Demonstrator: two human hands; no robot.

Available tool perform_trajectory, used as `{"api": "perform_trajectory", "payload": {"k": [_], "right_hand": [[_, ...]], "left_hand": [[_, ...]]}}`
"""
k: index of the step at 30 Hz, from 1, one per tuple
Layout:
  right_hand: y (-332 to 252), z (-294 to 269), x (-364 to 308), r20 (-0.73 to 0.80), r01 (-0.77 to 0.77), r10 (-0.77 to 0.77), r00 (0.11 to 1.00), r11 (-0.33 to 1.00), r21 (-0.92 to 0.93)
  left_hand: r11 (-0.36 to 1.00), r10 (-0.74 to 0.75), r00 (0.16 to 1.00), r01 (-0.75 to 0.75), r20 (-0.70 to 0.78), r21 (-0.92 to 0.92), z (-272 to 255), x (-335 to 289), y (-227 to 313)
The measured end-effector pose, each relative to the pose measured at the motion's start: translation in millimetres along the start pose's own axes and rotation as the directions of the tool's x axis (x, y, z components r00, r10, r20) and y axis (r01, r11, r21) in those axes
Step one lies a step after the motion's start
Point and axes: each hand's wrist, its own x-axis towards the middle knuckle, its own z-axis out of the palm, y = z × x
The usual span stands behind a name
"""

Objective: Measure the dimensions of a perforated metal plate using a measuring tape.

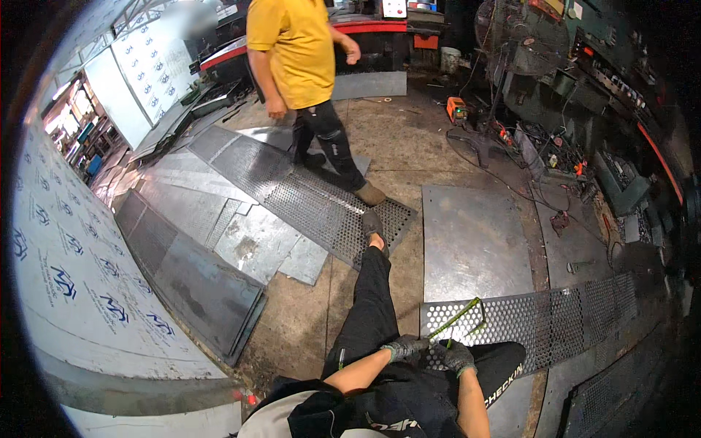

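Both my hands wear dark grey gloves and are close together above my lap. My left hand (406,349) is closed at the near end of a thin green bent bar (456,319), shaped like a hacksaw frame. The bar slants away to the upper right and turns back at its far corner. Just right of that, my right hand (457,357) has its fingers curled round a small green piece (449,342). Whether this piece belongs to the bar I cannot tell. Beneath the bar lies a perforated metal sheet (566,321).
A person (296,58) in a yellow shirt stands ahead on perforated sheets (252,168), close to my outstretched foot (374,225). A plain metal plate (475,244) lies ahead. Stacked sheets (201,292) lie left. An orange machine (456,109), cables and a fan (522,40) stand right.
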Motion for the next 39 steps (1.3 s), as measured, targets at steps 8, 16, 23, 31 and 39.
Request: {"api": "perform_trajectory", "payload": {"k": [8, 16, 23, 31, 39], "right_hand": [[25, 18, 18, 0.044, -0.004, 0.003, 0.999, 0.999, 0.034], [37, 27, 24, 0.059, -0.047, 0.036, 0.998, 0.98, 0.194], [30, 32, 25, 0.16, 0.015, 0.022, 0.987, 0.974, -0.224], [34, 59, 50, 0.276, -0.02, 0.097, 0.956, 0.963, -0.269], [56, 69, 56, 0.321, 0.198, -0.091, 0.943, 0.927, -0.319]], "left_hand": [[0.994, 0.041, 0.999, -0.039, -0.012, 0.102, 1, -2, 3], [0.918, 0.293, 0.954, -0.297, 0.058, 0.263, 15, 20, -8], [0.946, 0.203, 0.939, -0.261, 0.278, 0.192, 15, -6, 18], [0.818, 0.263, 0.954, -0.301, 0.147, 0.49, 12, 23, -33], [0.982, 0.16, 0.987, -0.162, 0.02, 0.095, 1, -16, 22]]}}
